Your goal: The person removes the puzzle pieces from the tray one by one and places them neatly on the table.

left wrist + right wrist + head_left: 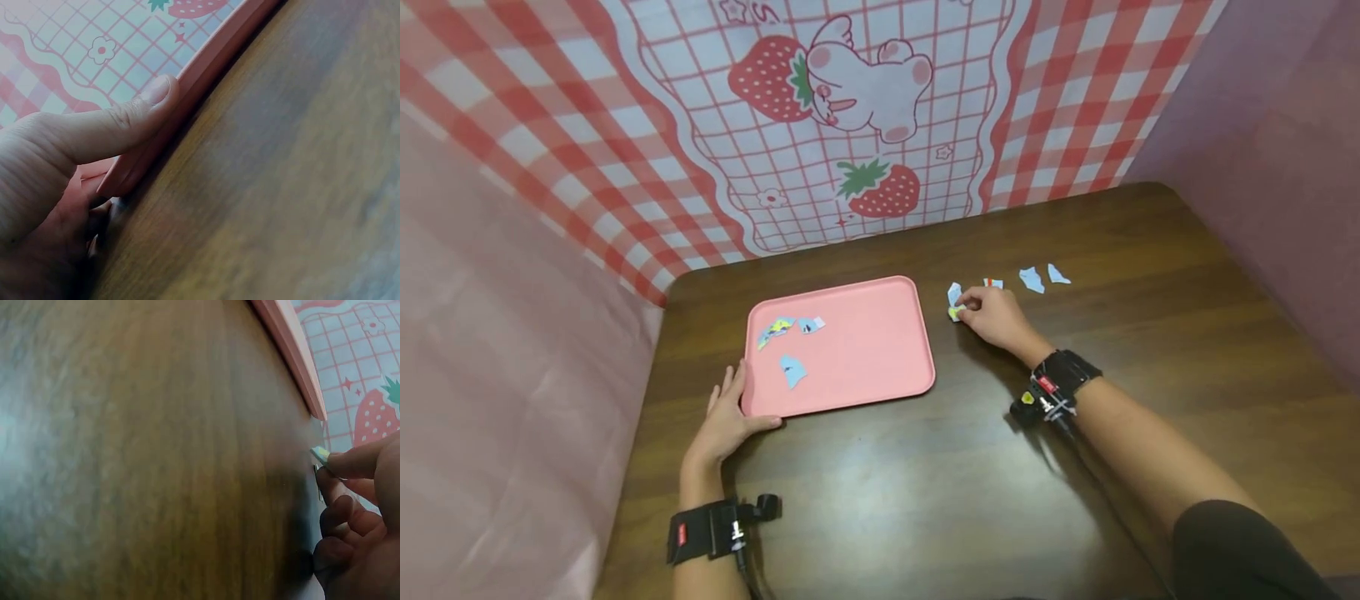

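A pink tray (pixel 865 350) lies on the table with several torn paper pieces on it, among them a blue piece (pixel 792 371) near its front left. At the tray's front left corner the left hand (pixel 724 423) rests, its thumb along the front rim and its fingers at the left side. To the right of the tray, the right hand (pixel 997 321) pinches a small yellow and blue paper piece (pixel 955 313) between thumb and finger; in the right wrist view the piece (pixel 321 454) shows at the fingertips. Another pale blue piece (pixel 954 293) lies just behind it.
Farther right on the brown table (pixel 865 500) lie a piece with red on it (pixel 993 283) and two pale blue pieces (pixel 1032 280) (pixel 1057 274). A checked cloth with strawberries (pixel 887 192) hangs behind the table. Cables trail from both wrist straps.
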Demonstrator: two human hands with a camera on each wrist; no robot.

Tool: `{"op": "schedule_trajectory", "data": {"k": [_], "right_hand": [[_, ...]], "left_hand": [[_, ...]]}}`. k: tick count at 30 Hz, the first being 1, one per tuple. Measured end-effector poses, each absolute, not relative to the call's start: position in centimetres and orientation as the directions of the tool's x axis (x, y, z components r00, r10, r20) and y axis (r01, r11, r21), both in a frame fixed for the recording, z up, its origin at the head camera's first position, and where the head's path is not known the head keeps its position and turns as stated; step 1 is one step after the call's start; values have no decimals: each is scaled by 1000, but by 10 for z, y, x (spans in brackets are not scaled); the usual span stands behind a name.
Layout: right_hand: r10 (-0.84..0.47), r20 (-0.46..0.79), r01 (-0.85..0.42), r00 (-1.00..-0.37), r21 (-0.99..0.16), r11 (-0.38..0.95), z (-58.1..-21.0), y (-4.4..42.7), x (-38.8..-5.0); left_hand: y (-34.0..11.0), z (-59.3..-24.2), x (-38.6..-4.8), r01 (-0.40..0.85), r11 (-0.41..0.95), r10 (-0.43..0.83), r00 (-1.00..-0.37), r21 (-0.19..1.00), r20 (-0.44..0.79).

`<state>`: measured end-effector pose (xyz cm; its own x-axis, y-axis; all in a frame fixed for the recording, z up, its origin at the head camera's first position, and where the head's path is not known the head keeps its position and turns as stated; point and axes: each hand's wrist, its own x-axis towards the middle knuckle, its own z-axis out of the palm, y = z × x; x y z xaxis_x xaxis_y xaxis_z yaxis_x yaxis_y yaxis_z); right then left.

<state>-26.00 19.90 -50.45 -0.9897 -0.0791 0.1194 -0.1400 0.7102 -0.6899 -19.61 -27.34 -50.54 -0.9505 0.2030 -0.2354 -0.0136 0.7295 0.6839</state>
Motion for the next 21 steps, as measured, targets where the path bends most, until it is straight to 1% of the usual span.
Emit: {"op": "schedule_trajectory", "data": {"k": [6, 11, 21], "right_hand": [[-147, 124, -192, -981, -618, 762, -503, 196, -257], [-143, 104, -177, -984, -560, 809, -502, 195, -246], [-116, 100, -153, -988, -575, 804, -502, 191, -237]], "left_hand": [[-275, -508, -195, -3, 721, 204, -955, 693, -215], [-274, -511, -191, -8, 724, 203, -953, 690, -223], [-275, -503, -194, -5, 736, 205, -951, 677, -230]]}}
